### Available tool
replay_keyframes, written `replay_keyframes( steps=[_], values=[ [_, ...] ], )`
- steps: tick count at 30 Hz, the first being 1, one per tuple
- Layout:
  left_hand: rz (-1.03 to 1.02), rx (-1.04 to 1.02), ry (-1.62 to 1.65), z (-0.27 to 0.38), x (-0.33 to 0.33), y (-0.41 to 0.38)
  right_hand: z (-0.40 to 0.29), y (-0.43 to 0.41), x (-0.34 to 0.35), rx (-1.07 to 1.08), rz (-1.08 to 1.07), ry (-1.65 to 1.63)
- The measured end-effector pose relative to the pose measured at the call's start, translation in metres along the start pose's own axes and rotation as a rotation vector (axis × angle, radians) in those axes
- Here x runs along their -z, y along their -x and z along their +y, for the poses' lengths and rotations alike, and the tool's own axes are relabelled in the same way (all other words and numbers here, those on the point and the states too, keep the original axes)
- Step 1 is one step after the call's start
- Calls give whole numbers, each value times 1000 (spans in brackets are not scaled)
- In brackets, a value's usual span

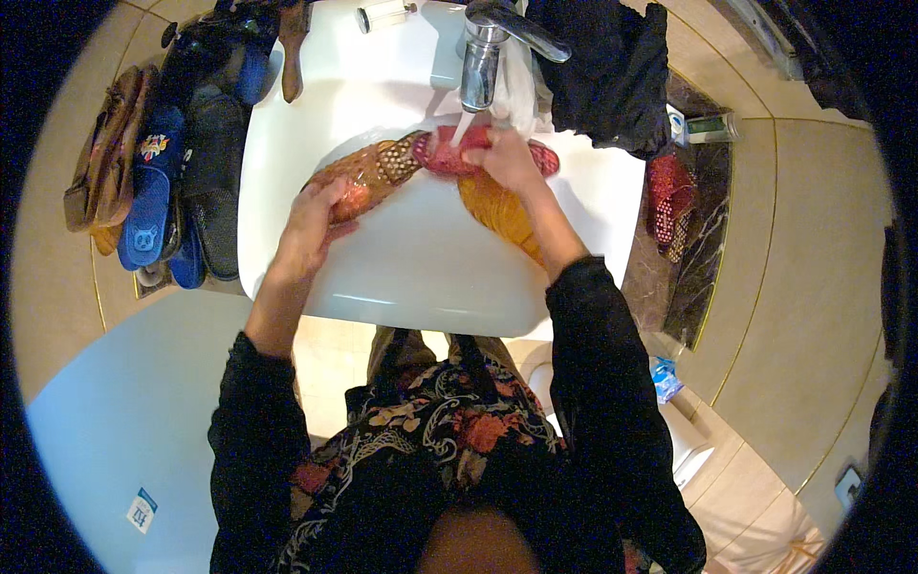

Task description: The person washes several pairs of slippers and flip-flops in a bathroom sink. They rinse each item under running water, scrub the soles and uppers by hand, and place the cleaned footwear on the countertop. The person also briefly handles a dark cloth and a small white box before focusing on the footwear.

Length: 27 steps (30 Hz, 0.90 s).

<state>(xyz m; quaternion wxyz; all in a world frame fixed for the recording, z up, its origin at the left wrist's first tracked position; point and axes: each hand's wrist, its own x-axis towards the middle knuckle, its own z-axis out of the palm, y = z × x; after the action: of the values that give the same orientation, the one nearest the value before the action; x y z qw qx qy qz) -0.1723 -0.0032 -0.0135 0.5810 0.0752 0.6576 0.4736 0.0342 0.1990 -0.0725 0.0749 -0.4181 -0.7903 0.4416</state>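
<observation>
My left hand (310,224) grips the near end of a wet, shiny orange-brown soft slipper (358,179) with a dotted part at its far end. My right hand (508,159) is closed around a red slipper (450,152), which lies right under the faucet. Water from the chrome faucet (479,75) runs onto the red slipper. A mustard-coloured slipper (498,212) lies in the white sink (430,265) below my right wrist, partly hidden by it. The dotted end of the orange-brown slipper meets the red one.
A wooden-handled brush (292,61) and a small clear container (386,14) rest on the sink's back rim. Several slippers and sandals (147,186) crowd the left side. Black cloth (602,72) hangs at the right, above another red dotted slipper (670,194) on dark marble.
</observation>
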Motion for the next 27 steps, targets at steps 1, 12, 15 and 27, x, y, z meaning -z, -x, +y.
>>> replay_keyframes(
  steps=[1,12,15,27],
  values=[
    [37,-46,-7,0,0,11,-5,-11,-6,-20,3,39],
    [108,-186,188,17,20,83,-29,-15,-56,187,89,502],
    [116,-172,201,16,28,89,-39,-4,-75,207,97,648],
    [14,-120,-38,16,27,84,-54,-8,-72,83,-170,471]
  ],
)
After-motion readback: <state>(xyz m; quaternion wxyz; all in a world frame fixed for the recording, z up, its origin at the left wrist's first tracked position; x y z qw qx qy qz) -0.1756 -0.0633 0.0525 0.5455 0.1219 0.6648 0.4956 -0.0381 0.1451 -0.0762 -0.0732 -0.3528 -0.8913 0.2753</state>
